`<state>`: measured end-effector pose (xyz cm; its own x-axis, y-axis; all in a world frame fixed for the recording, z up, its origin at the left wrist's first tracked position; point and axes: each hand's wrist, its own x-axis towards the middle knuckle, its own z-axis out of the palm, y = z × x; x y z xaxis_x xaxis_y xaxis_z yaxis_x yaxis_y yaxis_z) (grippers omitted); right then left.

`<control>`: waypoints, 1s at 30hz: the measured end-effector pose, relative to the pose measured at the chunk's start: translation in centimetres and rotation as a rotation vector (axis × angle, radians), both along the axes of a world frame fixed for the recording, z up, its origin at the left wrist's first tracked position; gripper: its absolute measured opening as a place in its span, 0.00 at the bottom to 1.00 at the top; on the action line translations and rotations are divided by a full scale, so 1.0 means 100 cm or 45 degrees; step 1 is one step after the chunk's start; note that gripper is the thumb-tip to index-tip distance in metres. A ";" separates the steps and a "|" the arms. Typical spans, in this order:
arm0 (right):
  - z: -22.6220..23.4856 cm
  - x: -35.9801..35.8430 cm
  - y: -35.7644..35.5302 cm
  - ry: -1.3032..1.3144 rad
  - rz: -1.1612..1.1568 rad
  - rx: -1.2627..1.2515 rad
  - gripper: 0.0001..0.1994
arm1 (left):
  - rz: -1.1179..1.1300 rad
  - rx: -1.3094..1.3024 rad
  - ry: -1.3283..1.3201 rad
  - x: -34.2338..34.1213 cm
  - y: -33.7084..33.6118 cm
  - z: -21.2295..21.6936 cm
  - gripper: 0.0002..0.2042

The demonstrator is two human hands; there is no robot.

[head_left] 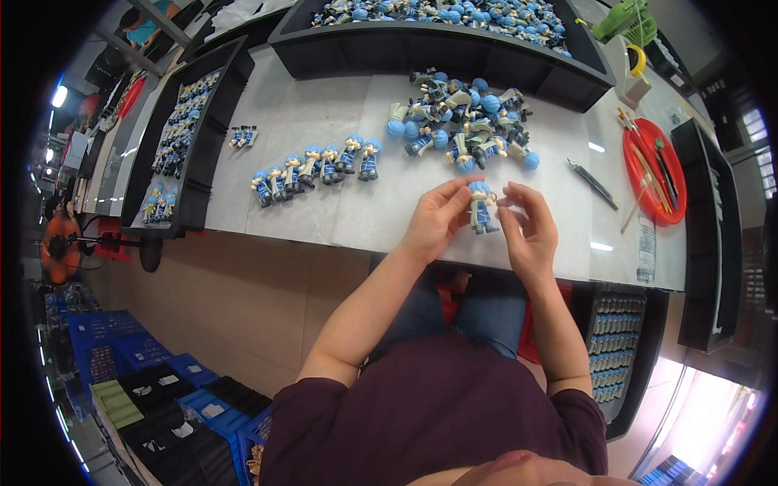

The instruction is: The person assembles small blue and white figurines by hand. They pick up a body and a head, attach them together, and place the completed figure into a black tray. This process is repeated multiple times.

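A small figurine (481,212) with light-blue hair and a blue-and-white outfit stands upright between my hands, just above the near edge of the white table. My left hand (438,220) grips it from the left, thumb and fingers at its head and side. On the other side, my right hand (531,235) has its fingers curved and apart, the thumb close to the figurine; whether it touches is hard to make out. Beyond my hands lies a jumbled pile of similar figurines (466,121). To the left, several figurines (310,166) form a slanting row.
A large black bin (446,57) full of figurines spans the back. At left is a black tray (194,154) of lined-up figurines, beside a small figurine group (242,136). Rightward are a pen-like tool (593,185), a red dish (668,215) with brushes, and a tape dispenser (634,77).
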<state>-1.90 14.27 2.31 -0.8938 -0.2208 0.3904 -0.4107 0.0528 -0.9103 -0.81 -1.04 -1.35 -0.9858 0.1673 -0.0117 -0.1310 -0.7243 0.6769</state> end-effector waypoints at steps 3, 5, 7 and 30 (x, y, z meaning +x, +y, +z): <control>-0.011 0.008 -0.003 -0.362 0.070 -0.249 0.12 | 0.038 0.092 0.014 -0.001 -0.001 0.005 0.16; -0.013 0.011 -0.003 -0.595 0.207 -0.339 0.13 | 0.071 0.092 0.007 -0.001 0.000 0.006 0.16; -0.017 0.013 -0.003 -0.677 0.256 -0.358 0.15 | 0.097 0.073 0.002 0.000 0.001 0.006 0.16; -0.025 0.019 0.000 -0.524 0.194 -0.280 0.20 | 0.089 -0.033 -0.057 -0.003 0.003 0.005 0.14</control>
<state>0.04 14.30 -0.19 -0.9475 -0.3132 0.0636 -0.0025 -0.1918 -0.9814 -1.08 -0.78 -0.88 -0.9935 0.0971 -0.0598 -0.1114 -0.7148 0.6903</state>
